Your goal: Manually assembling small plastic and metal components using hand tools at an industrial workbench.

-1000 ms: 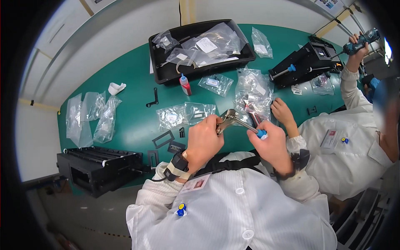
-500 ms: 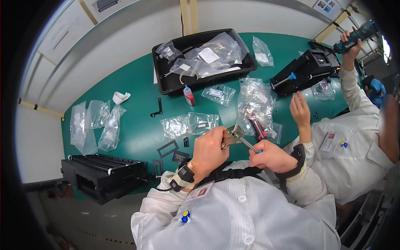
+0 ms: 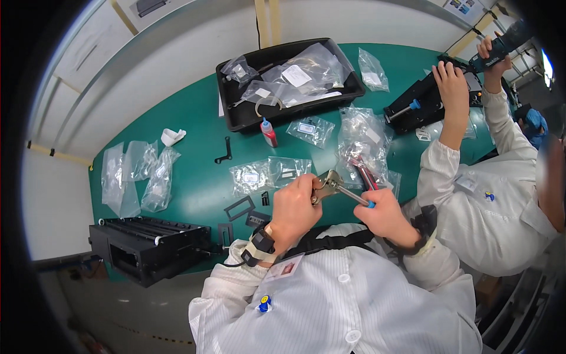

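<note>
In my left hand, closed above the table's near edge, is a silvery metal bracket with a round cut-out. My right hand is wrapped round a screwdriver with a blue collar; most of its handle is hidden in the fist. The steel shaft points left and its tip meets the bracket. Just beyond my right hand lies a red and black hand tool on clear bags. Near my left hand lie flat black frames and a small black part.
A black tray of bagged parts stands at the back, with a red bottle before it. Clear bags and a black housing are at left. On the right, a co-worker holds a power driver over another black assembly.
The bracket and my left hand have shifted slightly left, and the screwdriver still meets the bracket. The co-worker's nearer hand has risen from the table to the black assembly.
</note>
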Tool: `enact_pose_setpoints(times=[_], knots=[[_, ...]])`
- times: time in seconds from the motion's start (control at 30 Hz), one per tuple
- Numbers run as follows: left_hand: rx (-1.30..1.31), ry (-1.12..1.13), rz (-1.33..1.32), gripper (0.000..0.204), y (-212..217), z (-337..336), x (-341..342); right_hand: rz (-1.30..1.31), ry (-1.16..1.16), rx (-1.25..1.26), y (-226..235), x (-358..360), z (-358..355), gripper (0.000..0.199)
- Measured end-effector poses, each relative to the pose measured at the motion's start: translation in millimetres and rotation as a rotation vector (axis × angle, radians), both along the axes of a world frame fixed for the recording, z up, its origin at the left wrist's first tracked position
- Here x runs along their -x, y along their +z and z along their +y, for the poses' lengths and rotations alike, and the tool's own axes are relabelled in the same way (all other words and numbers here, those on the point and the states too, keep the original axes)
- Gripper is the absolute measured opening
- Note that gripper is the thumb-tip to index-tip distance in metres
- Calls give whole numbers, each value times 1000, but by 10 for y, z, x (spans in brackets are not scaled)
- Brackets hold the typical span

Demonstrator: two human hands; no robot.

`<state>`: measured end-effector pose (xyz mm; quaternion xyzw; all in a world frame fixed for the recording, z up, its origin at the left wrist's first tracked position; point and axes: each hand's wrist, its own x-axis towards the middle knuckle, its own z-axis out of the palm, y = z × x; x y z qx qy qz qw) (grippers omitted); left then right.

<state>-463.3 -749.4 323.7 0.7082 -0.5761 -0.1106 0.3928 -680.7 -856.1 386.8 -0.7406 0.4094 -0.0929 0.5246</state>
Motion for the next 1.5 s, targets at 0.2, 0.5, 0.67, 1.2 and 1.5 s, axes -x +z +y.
enact_pose_setpoints(times=[0.2, 0.5, 0.67, 1.2, 1.5], knots=[[10, -1, 12, 35, -12, -6, 46, -57, 9, -898, 84, 37, -156, 18], [-141, 118, 217, 13, 108, 127, 41, -130, -41, 455, 148, 1, 216, 27], [-190, 112, 299, 13, 218, 246, 55, -230, -55, 536, 144, 12, 278, 30], [-286, 169, 414, 14, 223, 441, 57, -376, -102, 71, -366, 408, 180, 38], [-336, 211, 415, 17, 105, 514, -23, -200, -12, 488, -343, 395, 0, 28]])
